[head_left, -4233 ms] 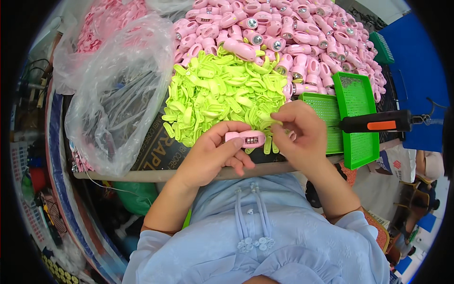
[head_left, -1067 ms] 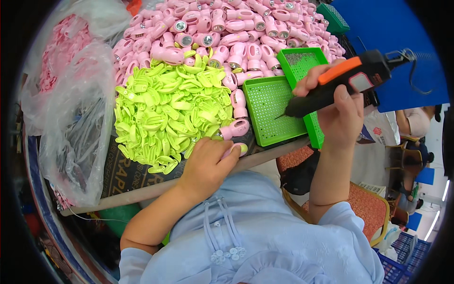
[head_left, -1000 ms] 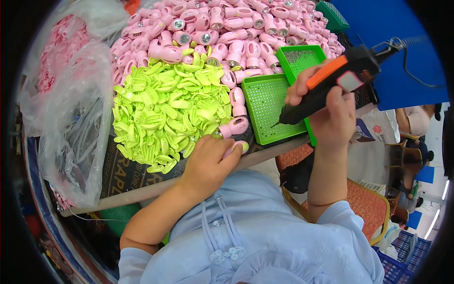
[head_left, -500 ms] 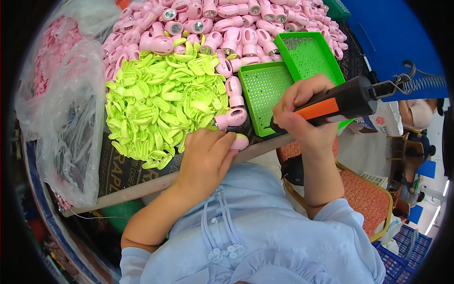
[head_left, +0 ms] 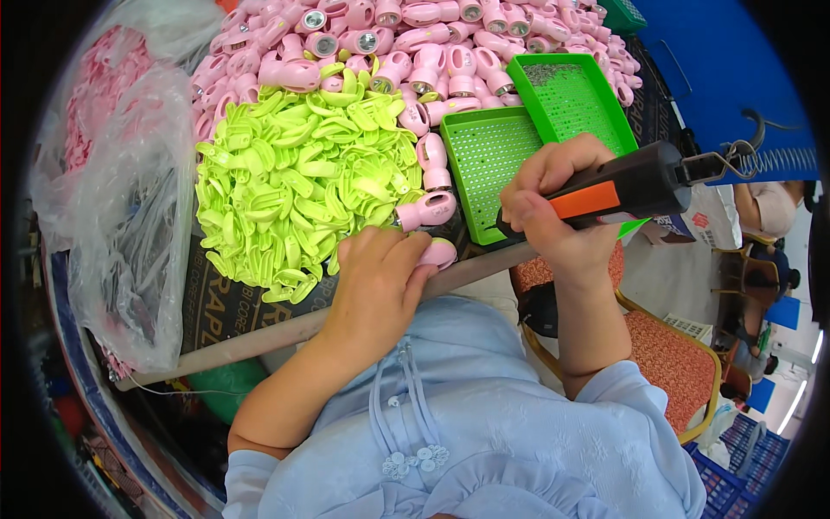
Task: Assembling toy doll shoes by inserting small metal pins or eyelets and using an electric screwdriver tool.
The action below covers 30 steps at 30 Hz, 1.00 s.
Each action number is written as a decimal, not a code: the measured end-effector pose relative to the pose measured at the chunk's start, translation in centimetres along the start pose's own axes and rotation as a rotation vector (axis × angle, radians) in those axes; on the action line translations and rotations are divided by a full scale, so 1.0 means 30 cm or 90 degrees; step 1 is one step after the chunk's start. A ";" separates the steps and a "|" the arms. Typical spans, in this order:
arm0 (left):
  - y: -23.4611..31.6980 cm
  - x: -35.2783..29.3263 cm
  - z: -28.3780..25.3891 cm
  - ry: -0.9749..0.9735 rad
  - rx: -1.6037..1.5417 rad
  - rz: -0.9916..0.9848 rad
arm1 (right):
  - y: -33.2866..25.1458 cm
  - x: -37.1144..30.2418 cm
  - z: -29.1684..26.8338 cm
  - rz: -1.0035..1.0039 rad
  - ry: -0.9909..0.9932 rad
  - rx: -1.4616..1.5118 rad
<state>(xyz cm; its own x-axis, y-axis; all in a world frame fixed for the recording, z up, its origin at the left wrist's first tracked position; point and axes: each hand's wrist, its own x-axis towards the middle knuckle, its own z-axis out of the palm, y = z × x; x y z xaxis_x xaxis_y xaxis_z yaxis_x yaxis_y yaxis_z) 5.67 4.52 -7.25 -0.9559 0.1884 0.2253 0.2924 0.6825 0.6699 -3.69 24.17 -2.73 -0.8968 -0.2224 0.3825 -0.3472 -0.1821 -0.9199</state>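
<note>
My left hand (head_left: 373, 281) is closed on a pink flashlight (head_left: 441, 253) at the table's front edge; its rounded end, with a bit of yellow-green, sticks out past my fingertips, and the rest is hidden. In my right hand (head_left: 558, 203) is a black electric screwdriver (head_left: 655, 180) with an orange panel, lying nearly level. Its front end points left toward the flashlight, apart from it, and the bit cannot be made out. Just beyond my left hand spreads a heap of yellow-green curved plastic pieces (head_left: 294, 182). Another pink flashlight (head_left: 428, 210) lies beside that heap.
A large pile of pink flashlights (head_left: 424, 65) covers the table's far side. Two green perforated trays overlap at right, the upper tray (head_left: 618, 108) holding small metal parts. A coil spring (head_left: 782, 162) tethers the screwdriver. Clear plastic bags (head_left: 130, 225) lie left; a chair (head_left: 670, 363) stands right.
The view has shifted slightly. My left hand and its flashlight have moved a little away from me, and the flashlight's end shows a bit more. Both grips stay the same.
</note>
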 end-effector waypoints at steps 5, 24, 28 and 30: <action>0.002 0.001 0.002 -0.007 0.007 -0.011 | 0.005 -0.006 0.002 -0.021 -0.006 -0.003; 0.008 0.013 0.002 -0.007 0.015 -0.030 | -0.036 -0.034 0.056 -0.005 -0.008 0.087; 0.006 0.017 -0.001 -0.019 0.004 -0.035 | -0.036 -0.023 0.052 -0.017 -0.054 0.034; 0.006 0.017 0.000 -0.025 0.007 -0.037 | -0.035 -0.020 0.049 -0.025 -0.088 -0.034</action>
<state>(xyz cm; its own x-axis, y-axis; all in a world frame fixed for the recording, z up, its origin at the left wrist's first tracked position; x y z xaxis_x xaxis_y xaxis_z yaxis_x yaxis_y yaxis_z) 5.22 4.73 -7.01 -0.9715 0.1760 0.1588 0.2369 0.7006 0.6731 -2.40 23.09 -1.87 -0.8368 -0.3471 0.4235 -0.3990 -0.1431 -0.9057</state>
